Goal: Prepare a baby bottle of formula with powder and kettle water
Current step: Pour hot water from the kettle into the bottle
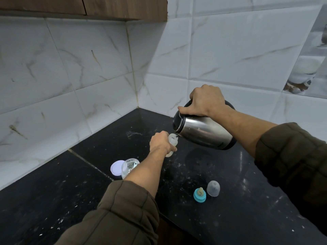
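Note:
My left hand [161, 143] grips a small translucent baby bottle [173, 141], held tilted above the black counter [74, 188]. My right hand [206, 101] holds the black handle of a steel kettle [203, 132], tipped to the left with its spout right at the bottle's open mouth. A clear powder jar [128, 167] with a scoop inside stands open behind my left forearm, its white lid [115, 169] lying beside it. The teal ring with the teat [200, 195] and the clear dome cap [213, 188] rest on the counter to the right.
White marble-patterned tiled walls [88, 71] meet in a corner behind the counter. A wooden cabinet [106, 7] hangs above at the left. Powder specks and a wet patch dot the counter. The counter's front edge runs diagonally at the lower right.

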Demonstrator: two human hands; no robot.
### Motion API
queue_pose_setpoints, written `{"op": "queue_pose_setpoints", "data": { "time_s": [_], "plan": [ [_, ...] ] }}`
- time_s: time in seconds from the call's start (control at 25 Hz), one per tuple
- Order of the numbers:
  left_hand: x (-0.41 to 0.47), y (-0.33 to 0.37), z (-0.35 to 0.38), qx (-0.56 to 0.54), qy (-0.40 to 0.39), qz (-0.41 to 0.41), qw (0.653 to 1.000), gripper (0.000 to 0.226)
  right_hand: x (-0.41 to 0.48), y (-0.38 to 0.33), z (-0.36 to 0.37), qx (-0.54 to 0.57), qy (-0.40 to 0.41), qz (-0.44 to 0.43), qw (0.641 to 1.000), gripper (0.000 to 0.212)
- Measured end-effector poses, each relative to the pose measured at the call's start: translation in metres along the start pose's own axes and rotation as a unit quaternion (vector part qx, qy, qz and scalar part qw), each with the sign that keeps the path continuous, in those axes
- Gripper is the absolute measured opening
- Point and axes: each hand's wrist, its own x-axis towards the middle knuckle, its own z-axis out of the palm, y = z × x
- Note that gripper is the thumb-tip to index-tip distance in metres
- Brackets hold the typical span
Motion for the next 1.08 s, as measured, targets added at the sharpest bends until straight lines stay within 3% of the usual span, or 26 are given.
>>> {"op": "queue_pose_setpoints", "data": {
  "time_s": [1.08],
  "plan": [
    [0.0007, 0.0031, 0.0040, 0.005, -0.008, 0.004, 1.000, 0.058, -0.0031, 0.0031, 0.0020, -0.010, 0.001, 0.002, 1.000, 0.065]
  ]
}}
